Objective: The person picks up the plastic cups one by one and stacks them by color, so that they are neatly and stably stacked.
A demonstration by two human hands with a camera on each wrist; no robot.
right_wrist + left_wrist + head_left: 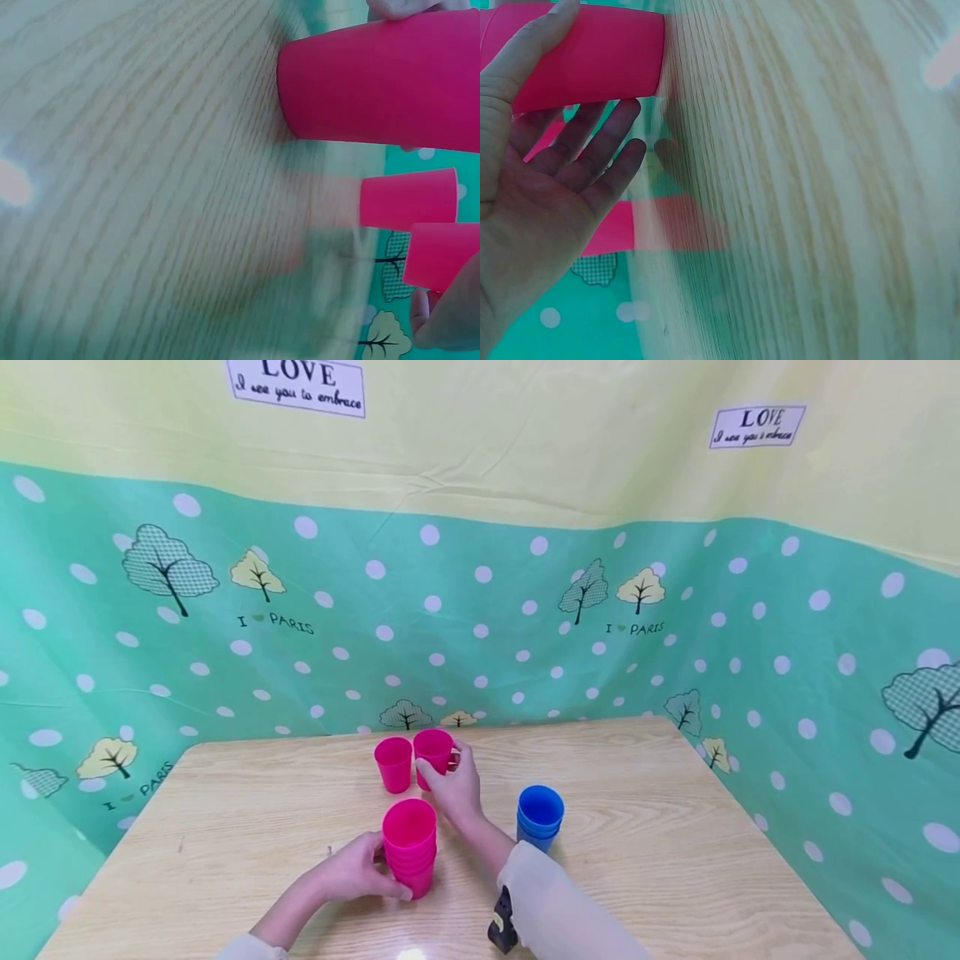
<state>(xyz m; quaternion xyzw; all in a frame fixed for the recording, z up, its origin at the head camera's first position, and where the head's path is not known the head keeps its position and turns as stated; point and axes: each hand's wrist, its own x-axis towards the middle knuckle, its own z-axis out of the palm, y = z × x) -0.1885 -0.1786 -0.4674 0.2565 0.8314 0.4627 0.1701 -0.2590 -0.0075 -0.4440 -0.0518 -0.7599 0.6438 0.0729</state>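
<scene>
In the head view a stack of pink cups [410, 847] stands upright near the table's front. My left hand [356, 867] holds it low from the left, with the thumb in front and the fingers behind. In the left wrist view the same stack [600, 56] lies between thumb and fingers. Farther back, my right hand [456, 785] grips a single pink cup [432, 747] from its right side. Close to the left of that cup stands another pink cup [394, 766]. The right wrist view shows the gripped cup [442, 251] partly hidden by the hand.
A stack of blue cups [540, 814] stands to the right, its lower part hidden by my right forearm. The wooden table [675, 827] meets a green and yellow printed cloth [480, 610] at the back and right.
</scene>
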